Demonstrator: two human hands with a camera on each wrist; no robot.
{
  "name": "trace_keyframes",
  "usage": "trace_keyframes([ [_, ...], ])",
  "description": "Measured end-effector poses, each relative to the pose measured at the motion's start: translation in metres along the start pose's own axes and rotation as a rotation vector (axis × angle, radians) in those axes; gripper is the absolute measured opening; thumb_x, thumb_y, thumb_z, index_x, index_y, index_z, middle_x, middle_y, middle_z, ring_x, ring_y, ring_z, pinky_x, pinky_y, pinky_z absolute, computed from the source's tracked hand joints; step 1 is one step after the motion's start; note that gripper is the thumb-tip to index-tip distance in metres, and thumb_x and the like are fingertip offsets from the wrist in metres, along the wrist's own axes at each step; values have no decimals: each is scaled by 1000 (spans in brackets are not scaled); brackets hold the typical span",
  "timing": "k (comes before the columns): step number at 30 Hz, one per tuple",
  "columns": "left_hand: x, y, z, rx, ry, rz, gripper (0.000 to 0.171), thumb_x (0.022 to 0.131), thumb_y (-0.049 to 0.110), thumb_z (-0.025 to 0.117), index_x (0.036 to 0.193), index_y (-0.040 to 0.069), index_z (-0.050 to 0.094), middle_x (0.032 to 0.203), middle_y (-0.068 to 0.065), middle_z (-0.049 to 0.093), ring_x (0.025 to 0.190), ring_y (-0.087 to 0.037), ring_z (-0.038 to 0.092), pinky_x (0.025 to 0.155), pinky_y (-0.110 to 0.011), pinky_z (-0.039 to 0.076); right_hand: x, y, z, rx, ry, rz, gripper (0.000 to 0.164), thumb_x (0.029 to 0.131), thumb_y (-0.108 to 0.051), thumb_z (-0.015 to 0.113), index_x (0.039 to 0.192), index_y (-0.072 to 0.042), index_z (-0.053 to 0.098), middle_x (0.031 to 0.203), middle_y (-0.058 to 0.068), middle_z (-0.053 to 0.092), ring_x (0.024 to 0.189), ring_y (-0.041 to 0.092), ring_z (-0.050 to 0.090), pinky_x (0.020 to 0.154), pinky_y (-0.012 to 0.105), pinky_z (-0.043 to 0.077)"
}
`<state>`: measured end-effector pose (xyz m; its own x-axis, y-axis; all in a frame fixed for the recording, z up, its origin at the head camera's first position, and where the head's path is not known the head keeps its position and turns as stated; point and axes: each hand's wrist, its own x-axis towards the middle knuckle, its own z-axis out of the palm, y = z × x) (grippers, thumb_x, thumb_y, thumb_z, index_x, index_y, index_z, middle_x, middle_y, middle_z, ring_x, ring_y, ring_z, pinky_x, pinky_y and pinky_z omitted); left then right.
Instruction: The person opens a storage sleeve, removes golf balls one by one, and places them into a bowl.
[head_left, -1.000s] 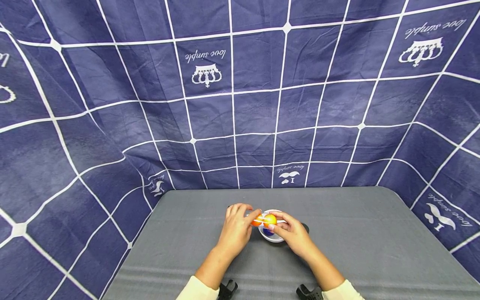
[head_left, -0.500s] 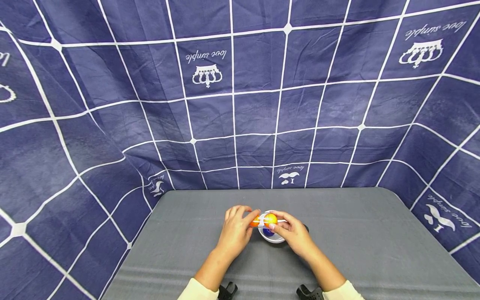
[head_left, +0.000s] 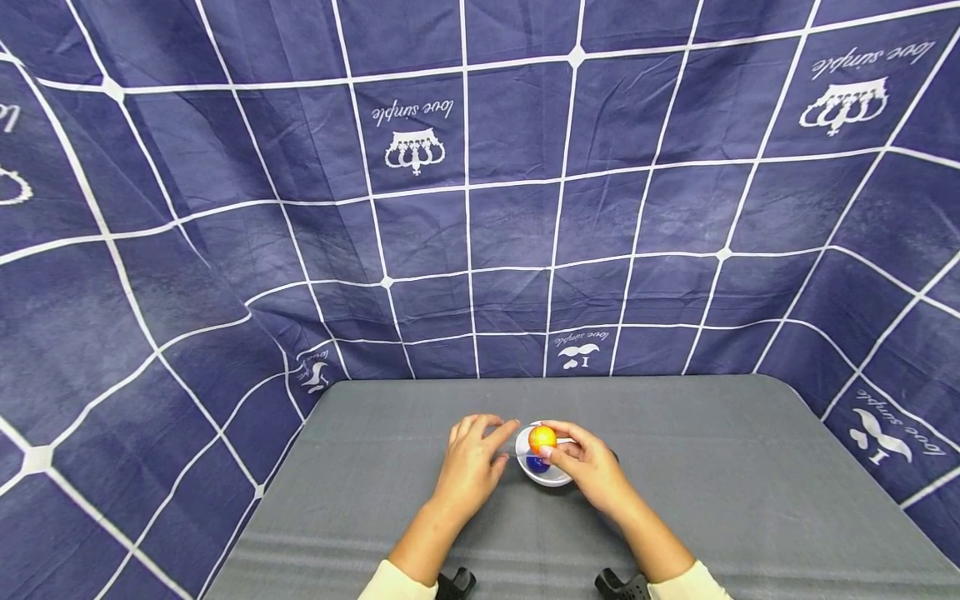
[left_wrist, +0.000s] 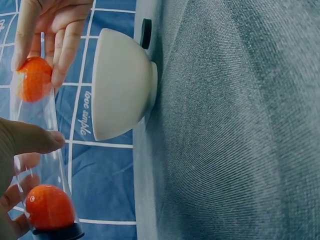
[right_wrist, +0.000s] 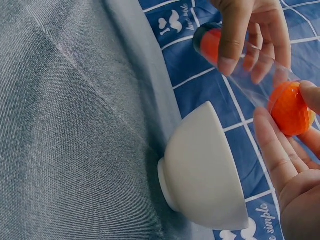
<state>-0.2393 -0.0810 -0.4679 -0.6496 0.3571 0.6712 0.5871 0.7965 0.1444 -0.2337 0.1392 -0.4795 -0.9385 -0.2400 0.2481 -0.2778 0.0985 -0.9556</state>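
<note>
My left hand (head_left: 468, 457) grips a clear plastic tube (left_wrist: 42, 162) with a dark end cap (left_wrist: 59, 232). One orange ball (left_wrist: 49, 207) lies inside the tube against that cap; in the head view my left hand hides it. At the other end, my right hand (head_left: 588, 468) pinches a dimpled orange golf ball (right_wrist: 291, 109) between thumb and fingers, right at the tube's mouth. The tube is tilted, capped end lower towards my left. Behind and below the hands in the head view stands a white bowl (head_left: 553, 480), with something blue (head_left: 536, 465) inside.
The bowl sits upright on a grey cloth-covered table (head_left: 375, 492). A small dark object (left_wrist: 146, 33) lies beside the bowl, mostly hidden behind my right hand in the head view. A blue, white-lined cloth (head_left: 510, 225) hangs around the back and sides.
The second orange ball has slid along the tube, away from the right hand's ball to the capped end, out of sight in the head view. Both hands have barely moved.
</note>
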Motion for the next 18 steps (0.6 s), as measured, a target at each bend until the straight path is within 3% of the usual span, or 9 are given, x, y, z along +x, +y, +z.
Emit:
trace_keyframes([
  [13,-4,-3,5,-47,9,-70,59,72,13,89,127,21,69,114,-1,67,110,-22,61,93,-41,48,0,-1,-6,28,13,-38,47,96,-9,67,139,6,53,118,28,64,96,13,73,80,25,58],
  [18,-5,-4,4,-72,10,-98,60,73,14,89,129,19,68,112,-2,67,109,-23,61,96,-42,48,-1,-3,-8,11,28,-38,48,93,-7,68,137,6,54,106,18,72,91,9,71,76,22,57],
])
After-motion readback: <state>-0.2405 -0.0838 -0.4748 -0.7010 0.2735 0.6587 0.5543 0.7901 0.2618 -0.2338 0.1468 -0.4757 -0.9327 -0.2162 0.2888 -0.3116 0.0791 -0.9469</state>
